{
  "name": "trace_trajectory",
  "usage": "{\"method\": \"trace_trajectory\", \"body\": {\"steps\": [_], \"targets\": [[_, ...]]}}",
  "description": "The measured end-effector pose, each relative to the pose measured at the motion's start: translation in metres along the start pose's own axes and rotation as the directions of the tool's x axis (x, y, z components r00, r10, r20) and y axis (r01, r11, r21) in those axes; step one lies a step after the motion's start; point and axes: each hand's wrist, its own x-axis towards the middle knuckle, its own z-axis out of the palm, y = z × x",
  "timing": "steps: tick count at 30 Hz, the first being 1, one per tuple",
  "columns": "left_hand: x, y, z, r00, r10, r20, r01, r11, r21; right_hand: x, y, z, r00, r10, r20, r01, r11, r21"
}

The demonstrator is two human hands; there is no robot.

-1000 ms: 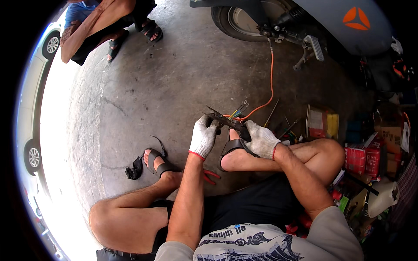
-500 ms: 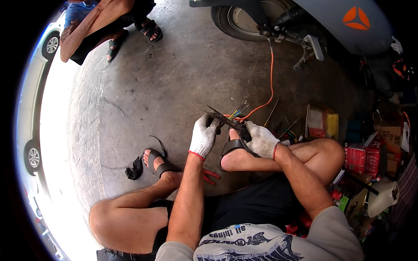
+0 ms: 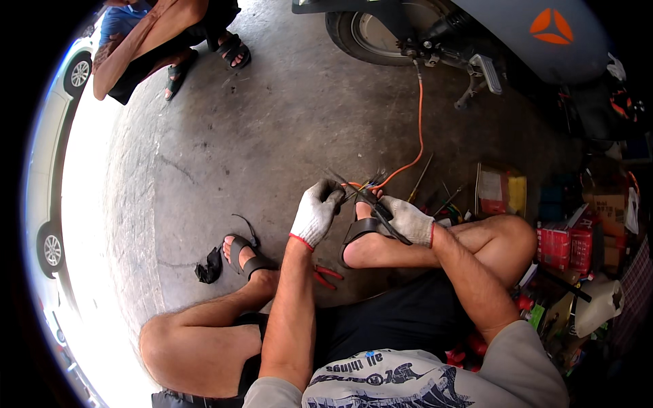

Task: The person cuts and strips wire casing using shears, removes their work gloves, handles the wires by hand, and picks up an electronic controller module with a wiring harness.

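- A person sits on a grey concrete floor (image 3: 272, 136), knees bent, both hands in white work gloves, at the middle of the frame
- The left hand (image 3: 317, 213) is closed around a bundle of thin coloured wires (image 3: 364, 185)
- The right hand (image 3: 407, 219) is clamped on a dark hand tool (image 3: 379, 212) that touches the wires
- An orange cable (image 3: 420, 129) runs from the wires up to a scooter (image 3: 435, 30) at the upper right
- Red-handled pliers (image 3: 326, 275) lie on the floor below the left hand
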Motion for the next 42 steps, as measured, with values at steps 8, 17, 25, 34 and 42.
{"method": "trace_trajectory", "body": {"steps": [8, 17, 25, 34, 42], "targets": [[-0.003, 0.006, 0.005, 0.998, -0.058, -0.017, 0.058, 0.998, 0.013, 0.006, 0.024, -0.023, 0.986, 0.002, -0.169, 0.037, 0.973, 0.227], [0.002, -0.006, 0.007, 0.974, -0.05, -0.219, 0.032, 0.996, -0.086, -0.01, -0.032, -0.004, 0.991, 0.039, -0.125, -0.08, 0.936, -0.342], [0.005, -0.016, 0.009, 0.967, 0.1, -0.236, -0.1, 0.995, 0.009, -0.008, -0.029, 0.006, 0.983, -0.049, -0.176, -0.031, 0.906, -0.422], [0.005, -0.015, 0.011, 0.971, 0.09, -0.223, -0.099, 0.995, -0.027, -0.003, -0.022, 0.006, 0.976, -0.135, -0.172, 0.064, 0.929, -0.364], [0.003, -0.003, 0.01, 0.978, -0.001, -0.207, -0.006, 0.999, -0.032, -0.003, -0.011, 0.005, 0.982, -0.138, -0.128, 0.103, 0.963, -0.249]]}}
